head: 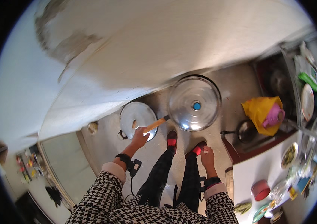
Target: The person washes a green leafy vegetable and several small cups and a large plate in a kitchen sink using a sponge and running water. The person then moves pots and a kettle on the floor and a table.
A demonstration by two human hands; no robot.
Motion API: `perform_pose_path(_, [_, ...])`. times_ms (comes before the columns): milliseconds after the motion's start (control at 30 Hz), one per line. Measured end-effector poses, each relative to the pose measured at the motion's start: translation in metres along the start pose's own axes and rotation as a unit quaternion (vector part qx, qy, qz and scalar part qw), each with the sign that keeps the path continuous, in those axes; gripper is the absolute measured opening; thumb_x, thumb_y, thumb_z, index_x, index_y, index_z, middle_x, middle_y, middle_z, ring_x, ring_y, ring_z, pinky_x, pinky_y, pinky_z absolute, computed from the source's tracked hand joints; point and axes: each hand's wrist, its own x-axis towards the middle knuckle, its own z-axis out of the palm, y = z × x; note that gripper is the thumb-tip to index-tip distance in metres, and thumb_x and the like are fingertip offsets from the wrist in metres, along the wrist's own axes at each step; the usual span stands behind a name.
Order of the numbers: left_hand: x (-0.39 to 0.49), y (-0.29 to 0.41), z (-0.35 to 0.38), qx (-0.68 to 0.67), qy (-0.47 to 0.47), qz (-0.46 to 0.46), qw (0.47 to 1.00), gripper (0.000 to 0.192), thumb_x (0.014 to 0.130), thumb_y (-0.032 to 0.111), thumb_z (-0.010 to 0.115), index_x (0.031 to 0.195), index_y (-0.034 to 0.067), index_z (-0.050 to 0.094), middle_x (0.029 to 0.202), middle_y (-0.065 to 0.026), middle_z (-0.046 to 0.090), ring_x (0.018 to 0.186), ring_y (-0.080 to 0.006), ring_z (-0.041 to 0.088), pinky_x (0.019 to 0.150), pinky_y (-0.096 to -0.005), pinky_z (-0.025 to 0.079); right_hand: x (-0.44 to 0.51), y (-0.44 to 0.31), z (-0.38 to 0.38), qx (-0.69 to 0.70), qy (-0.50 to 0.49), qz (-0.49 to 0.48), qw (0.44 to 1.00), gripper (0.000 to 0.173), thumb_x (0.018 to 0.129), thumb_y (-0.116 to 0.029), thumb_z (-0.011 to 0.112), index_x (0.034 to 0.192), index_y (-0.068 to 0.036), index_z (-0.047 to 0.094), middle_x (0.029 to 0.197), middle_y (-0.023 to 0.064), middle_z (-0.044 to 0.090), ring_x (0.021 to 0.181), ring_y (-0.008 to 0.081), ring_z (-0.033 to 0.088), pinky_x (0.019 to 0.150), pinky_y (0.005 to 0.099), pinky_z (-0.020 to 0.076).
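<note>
My left hand (140, 138) is closed round the orange-brown wooden handle (155, 125) of a long-handled wok or pan with a shiny metal lid (194, 103) on it, which has a blue knob. Where the handle meets the lidded pan, a dark socket joins them. Partly behind my left hand, a second round pot with a dull metal lid (138, 117) and a dark side handle stands on the floor. My right hand (208, 155) is raised above my right shoe, its fingers curled; whether it holds something small cannot be told.
At the right, a dark red-edged stove unit bears a black frying pan (246, 131), a yellow cloth or bag (250, 109) and a pink container (273, 115). Nearer stands a white table (245, 179) with a red pot (260, 190) and plates of food. A wall rises ahead; a doorway is at the left.
</note>
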Motion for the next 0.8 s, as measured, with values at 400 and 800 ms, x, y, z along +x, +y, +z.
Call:
perform_pose_path(400, [-0.160,-0.043,0.079,-0.164,-0.074,-0.196,0.964,0.029,0.081,0.026,0.059,0.098,0.003,0.062,0.095,-0.0167,0.063,0.093,-0.0332,0.058,0.083,-0.0383,0.046,-0.021,-0.036,-0.024,-0.084,-0.129,0.006,0.988,0.028,0.077,-0.008,0.061,0.104,-0.001,0.057,0.096,0.0147,0.061,0.089,0.0239,0.060,0.074,0.0328,0.0491])
perform_pose_path(800, [-0.276,-0.252,-0.014,-0.065,0.058,-0.096,0.992,0.027,0.086,0.019,0.050,0.102,0.000,0.060,0.094,-0.0126,0.063,0.083,-0.0234,0.062,0.074,-0.0332,0.050,-0.119,-0.458,0.066,-0.138,-0.189,-0.484,0.843,0.024,0.080,0.000,0.055,0.104,-0.001,0.057,0.098,0.0170,0.057,0.085,0.0297,0.058,0.073,0.0349,0.0474])
